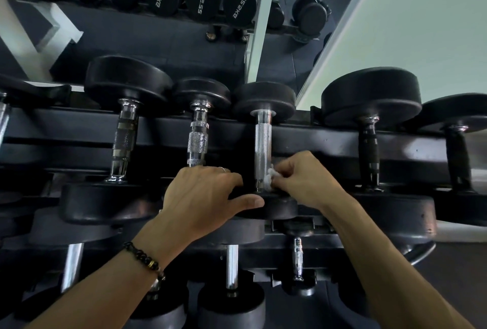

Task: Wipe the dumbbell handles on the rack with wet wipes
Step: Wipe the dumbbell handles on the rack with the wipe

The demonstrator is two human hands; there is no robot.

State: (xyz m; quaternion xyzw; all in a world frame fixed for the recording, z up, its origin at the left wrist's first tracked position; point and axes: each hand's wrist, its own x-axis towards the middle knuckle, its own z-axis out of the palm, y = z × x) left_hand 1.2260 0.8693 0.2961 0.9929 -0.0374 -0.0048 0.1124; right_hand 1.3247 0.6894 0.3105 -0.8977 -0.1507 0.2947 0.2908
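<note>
On the upper rack tier, a wet wipe point(270, 179) meets the near end of a knurled dumbbell handle point(262, 152).

Bunched and white, the wipe is pinched in the curled fingers point(286, 174) of the right hand point(305, 179) and pressed against the handle's right side, just above the near black head point(266, 206). The left hand point(204, 195) lies spread over that head, fingers nearly straight and holding nothing, thumb stretched along its front edge; a ring point(222, 169) shows on one finger and a dark beaded bracelet point(146, 262) circles the wrist. Other dumbbells sit on either side along the black rack point(329, 141), more on the tier below, and a mirror behind reflects further weights.
</note>
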